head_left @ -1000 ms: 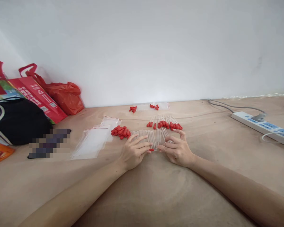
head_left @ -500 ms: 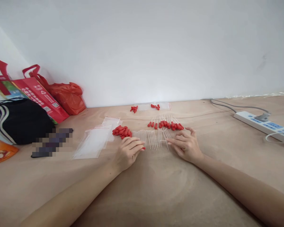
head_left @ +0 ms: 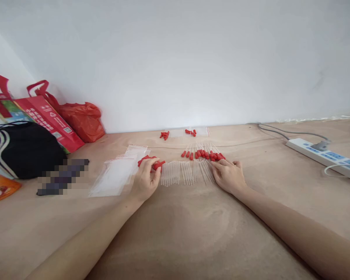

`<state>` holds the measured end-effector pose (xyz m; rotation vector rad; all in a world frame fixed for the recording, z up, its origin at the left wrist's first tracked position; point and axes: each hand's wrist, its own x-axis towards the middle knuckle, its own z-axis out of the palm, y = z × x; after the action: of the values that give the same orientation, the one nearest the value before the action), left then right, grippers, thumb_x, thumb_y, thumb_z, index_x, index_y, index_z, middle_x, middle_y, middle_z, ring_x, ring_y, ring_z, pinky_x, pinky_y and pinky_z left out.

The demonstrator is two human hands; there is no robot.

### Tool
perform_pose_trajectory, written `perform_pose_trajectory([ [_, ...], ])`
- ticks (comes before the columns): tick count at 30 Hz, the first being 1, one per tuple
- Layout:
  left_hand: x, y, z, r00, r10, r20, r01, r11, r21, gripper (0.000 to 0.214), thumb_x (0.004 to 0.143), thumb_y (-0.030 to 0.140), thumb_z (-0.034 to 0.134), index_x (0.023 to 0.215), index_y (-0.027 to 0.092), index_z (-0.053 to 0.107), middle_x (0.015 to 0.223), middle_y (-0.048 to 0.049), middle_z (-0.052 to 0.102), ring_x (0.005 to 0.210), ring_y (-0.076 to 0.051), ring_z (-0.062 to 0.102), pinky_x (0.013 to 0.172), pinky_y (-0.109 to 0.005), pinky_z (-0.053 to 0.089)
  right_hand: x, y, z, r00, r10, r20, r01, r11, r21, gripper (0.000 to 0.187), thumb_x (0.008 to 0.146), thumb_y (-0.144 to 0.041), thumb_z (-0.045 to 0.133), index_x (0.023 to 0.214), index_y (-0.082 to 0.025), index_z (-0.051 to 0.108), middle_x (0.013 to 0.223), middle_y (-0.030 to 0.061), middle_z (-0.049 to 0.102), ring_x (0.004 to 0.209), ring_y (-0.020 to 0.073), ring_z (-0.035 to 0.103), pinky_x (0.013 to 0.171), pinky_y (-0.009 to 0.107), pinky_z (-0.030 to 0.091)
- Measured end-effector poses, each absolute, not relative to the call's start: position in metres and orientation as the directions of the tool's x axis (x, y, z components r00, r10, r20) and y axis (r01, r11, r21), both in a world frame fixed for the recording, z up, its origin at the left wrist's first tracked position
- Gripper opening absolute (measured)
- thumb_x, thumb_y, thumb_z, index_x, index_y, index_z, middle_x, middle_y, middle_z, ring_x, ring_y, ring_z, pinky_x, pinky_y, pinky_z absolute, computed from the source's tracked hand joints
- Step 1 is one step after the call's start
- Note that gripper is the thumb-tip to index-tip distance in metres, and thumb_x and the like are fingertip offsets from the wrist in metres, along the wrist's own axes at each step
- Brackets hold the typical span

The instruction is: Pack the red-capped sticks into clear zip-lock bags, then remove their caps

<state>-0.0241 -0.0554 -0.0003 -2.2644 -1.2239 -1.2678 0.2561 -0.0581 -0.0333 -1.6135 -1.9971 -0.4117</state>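
My left hand [head_left: 147, 179] pinches a red rubber dropper bulb [head_left: 159, 165] between thumb and fingers, just over a pile of red bulbs [head_left: 144, 159] that it partly covers. A row of thin clear dropper tubes [head_left: 186, 173] lies between my hands. At the row's right end is my right hand [head_left: 229, 175], its fingers closed and touching the last tubes; what is between the fingertips is hidden. Behind the row lie several droppers [head_left: 203, 154] with red bulbs fitted, their tubes pointing at the wall.
Clear zip bags [head_left: 113, 175] lie left of the bulbs. More red bulbs [head_left: 164, 135] and a bag [head_left: 202, 131] are near the wall. At left stand a black drawstring bag [head_left: 29, 149] and red bags [head_left: 83, 120]; a dark, blurred object [head_left: 62, 177] lies nearby. A power strip [head_left: 323, 155] is at right.
My left hand has moved left to the bulb pile and now shows a red bulb in its pinch. The tube that stuck out of my right hand no longer shows; that hand has shifted slightly.
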Motion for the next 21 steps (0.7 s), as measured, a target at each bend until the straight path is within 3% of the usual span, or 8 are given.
perform_pose_trajectory([
  [4, -0.034, -0.049, 0.004, 0.227, 0.512, 0.828, 0.814, -0.567, 0.127, 0.009, 0.079, 0.021, 0.052, 0.087, 0.017, 0.048, 0.077, -0.0016, 0.056, 0.064, -0.012, 0.054, 0.062, -0.026, 0.049, 0.253, -0.058, -0.031, -0.170, 0.837, 0.521, 0.961, 0.258, -0.102, 0.028, 0.084, -0.026, 0.037, 0.096, -0.023, 0.063, 0.079, 0.0032, 0.064, 0.075, 0.0151, 0.053, 0.072, 0.033, 0.019],
  [9, -0.038, -0.049, -0.001, 0.468, 0.485, 0.738, 0.743, -0.669, -0.031, 0.003, 0.081, 0.018, 0.050, 0.077, 0.018, 0.050, 0.074, -0.0020, 0.059, 0.073, -0.014, 0.055, 0.070, -0.027, 0.047, 0.255, -0.059, -0.030, -0.210, 0.835, 0.509, 0.947, 0.303, -0.107, 0.030, 0.086, -0.028, 0.035, 0.095, -0.022, 0.063, 0.079, 0.0040, 0.064, 0.077, 0.0153, 0.052, 0.073, 0.033, 0.019],
  [12, -0.045, -0.054, -0.004, 0.520, 0.520, 0.678, 0.711, -0.703, -0.005, 0.004, 0.082, 0.018, 0.048, 0.078, 0.018, 0.050, 0.077, -0.0022, 0.059, 0.073, -0.013, 0.056, 0.069, -0.025, 0.047, 0.256, -0.059, -0.030, -0.219, 0.836, 0.503, 0.943, 0.314, -0.111, 0.030, 0.086, -0.028, 0.035, 0.096, -0.023, 0.063, 0.080, 0.0035, 0.064, 0.078, 0.0152, 0.052, 0.074, 0.033, 0.019],
  [21, -0.068, -0.055, -0.011, 0.430, 0.647, 0.630, 0.791, -0.606, 0.083, 0.006, 0.082, 0.018, 0.046, 0.079, 0.018, 0.051, 0.081, -0.0032, 0.058, 0.079, -0.014, 0.056, 0.074, -0.027, 0.046, 0.256, -0.058, -0.032, -0.215, 0.837, 0.503, 0.945, 0.309, -0.111, 0.029, 0.085, -0.030, 0.037, 0.095, -0.024, 0.063, 0.080, 0.0027, 0.064, 0.080, 0.0155, 0.052, 0.074, 0.033, 0.020],
])
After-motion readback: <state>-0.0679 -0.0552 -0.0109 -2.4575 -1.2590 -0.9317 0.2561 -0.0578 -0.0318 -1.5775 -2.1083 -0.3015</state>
